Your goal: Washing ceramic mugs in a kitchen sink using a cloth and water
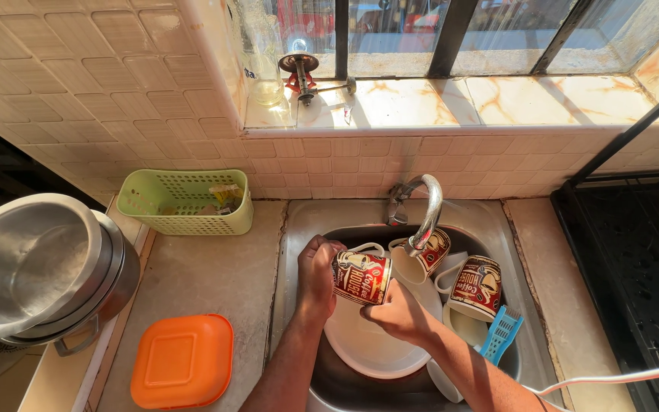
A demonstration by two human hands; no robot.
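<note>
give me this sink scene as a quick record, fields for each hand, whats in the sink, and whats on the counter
left hand: left hand grips the rim end of a red and cream mug, held on its side over the sink
right hand: right hand holds the same mug from below
sink: steel sink holds a white plate, two more mugs and a blue brush
tap: curved tap above the mugs
counter: green basket, orange lid, stacked steel pots
windowsill: glass bottle
</note>
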